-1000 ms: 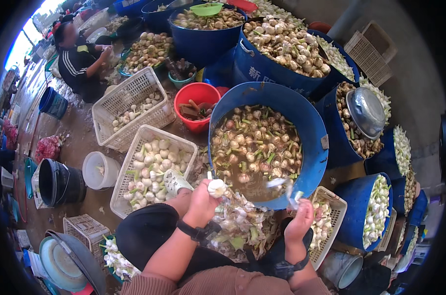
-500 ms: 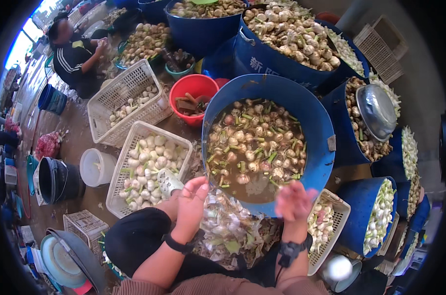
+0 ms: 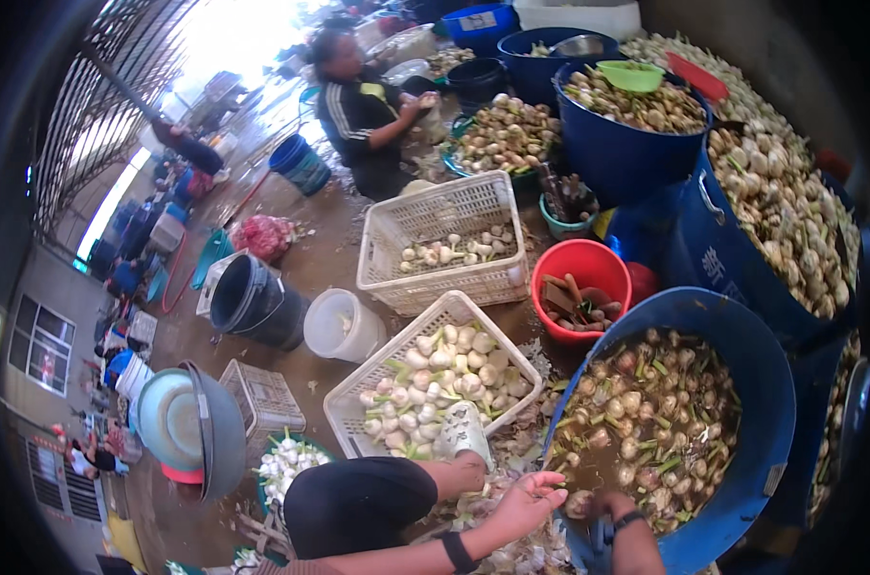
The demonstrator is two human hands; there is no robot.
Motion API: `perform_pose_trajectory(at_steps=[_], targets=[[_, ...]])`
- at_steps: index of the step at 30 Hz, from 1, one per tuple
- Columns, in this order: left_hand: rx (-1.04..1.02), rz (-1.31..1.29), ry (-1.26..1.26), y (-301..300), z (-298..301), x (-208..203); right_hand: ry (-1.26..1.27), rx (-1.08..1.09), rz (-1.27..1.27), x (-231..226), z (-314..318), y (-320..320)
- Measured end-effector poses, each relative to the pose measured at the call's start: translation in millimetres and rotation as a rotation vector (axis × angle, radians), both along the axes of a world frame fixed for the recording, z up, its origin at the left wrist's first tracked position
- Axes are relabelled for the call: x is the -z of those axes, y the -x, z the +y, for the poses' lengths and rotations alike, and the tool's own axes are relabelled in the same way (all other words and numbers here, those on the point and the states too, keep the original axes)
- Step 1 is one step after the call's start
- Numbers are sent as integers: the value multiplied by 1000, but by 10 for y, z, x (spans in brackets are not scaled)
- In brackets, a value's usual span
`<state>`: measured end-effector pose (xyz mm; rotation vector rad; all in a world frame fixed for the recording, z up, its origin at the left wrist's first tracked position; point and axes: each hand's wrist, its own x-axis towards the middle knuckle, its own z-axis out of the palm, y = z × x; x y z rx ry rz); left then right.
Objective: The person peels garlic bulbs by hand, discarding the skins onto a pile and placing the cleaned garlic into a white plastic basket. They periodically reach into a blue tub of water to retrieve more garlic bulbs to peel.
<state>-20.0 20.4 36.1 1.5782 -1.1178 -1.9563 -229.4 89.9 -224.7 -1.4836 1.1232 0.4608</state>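
My left hand [image 3: 523,503] is over the near rim of a large blue tub [image 3: 785,393], its thumb and fingers slightly apart and pointing right. Nothing shows between them. My right hand [image 3: 619,508] reaches down inside the tub's near left side, its fingers in shadow and partly hidden. A garlic bulb [image 3: 579,505] is at its fingertips and appears gripped. Brown water in the tub holds many unpeeled garlic bulbs [image 3: 660,412] with green stem stubs. Loose garlic skins [image 3: 526,546] lie beneath my hands.
Peeled garlic fills a white crate [image 3: 344,407] by my foot; another crate [image 3: 377,240] stands behind it. A red bucket [image 3: 612,273] holds brown pieces. A white bucket [image 3: 368,331] and dark bucket [image 3: 253,311] stand left. Garlic-filled tubs [image 3: 636,144] line the right. A person [image 3: 363,115] works behind.
The view has swung left, so the scene sits further right. My right hand has come down from above the tub's near rim to a bulb inside. My left hand has moved toward the tub.
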Motion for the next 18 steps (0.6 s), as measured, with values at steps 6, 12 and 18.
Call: perform_pose_trajectory(at_steps=[6,12,18], targets=[[63,-73,-47,154,136,58,545,839,-26,-2417,144,-380],[264,151,-41,59,82,-295,882,608,197,-3227,307,-924],[310,269,-188,-87,20,50,888,948,117,-3048,337,-1049]])
